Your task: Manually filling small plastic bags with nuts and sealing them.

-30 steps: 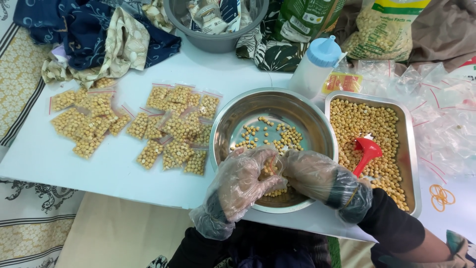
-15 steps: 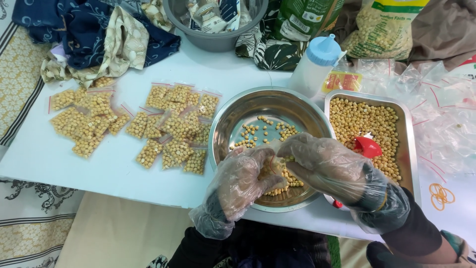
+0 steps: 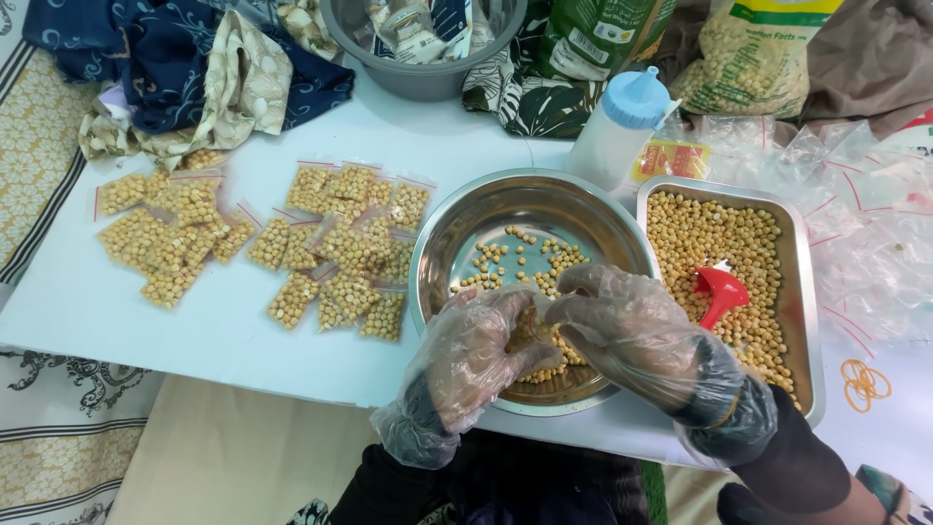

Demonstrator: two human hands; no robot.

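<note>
Over the near side of the round shiny metal bowl (image 3: 533,209), two hands in thin clear plastic gloves meet. The left hand (image 3: 476,355) and the right hand (image 3: 637,335) press their fingertips together, pinching something small between them; the gloves hide what it is. Yellow dried peas (image 3: 515,255) lie loose in the bowl. The bowl sits at the near edge of the white table (image 3: 117,311). Just beside it on the right is a flat metal tray (image 3: 809,292) full of peas, with a red plastic scoop (image 3: 717,294) in it. To the left lie many small clear bags of peas (image 3: 330,243), with bare table near its left edge. A white squeeze bottle with a blue cap (image 3: 617,126) stands behind the bowl. The grey tub (image 3: 428,78) at the far edge is cut off at the top.
</note>
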